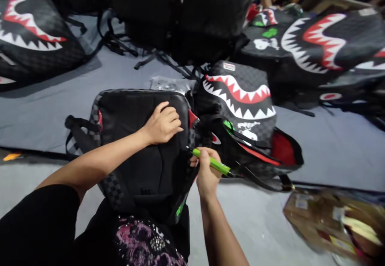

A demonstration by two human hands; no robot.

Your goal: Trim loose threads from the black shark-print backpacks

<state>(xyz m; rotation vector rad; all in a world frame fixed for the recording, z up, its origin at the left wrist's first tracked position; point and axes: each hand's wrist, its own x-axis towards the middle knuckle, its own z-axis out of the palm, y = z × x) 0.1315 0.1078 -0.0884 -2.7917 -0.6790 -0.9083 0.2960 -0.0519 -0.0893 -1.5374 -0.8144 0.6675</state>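
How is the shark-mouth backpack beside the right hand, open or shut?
Open: the backpack gapes near the right hand, exposing red lining.

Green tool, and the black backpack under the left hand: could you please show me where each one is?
Green tool [220,166]: head view, on its green handle.
Black backpack [144,159]: head view, on the middle of its plain black panel.

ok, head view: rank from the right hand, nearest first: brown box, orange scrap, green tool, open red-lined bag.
From the right hand:
1. Green tool: in its fingers.
2. Open red-lined bag: just right.
3. Brown box: lower right.
4. Orange scrap: far left.
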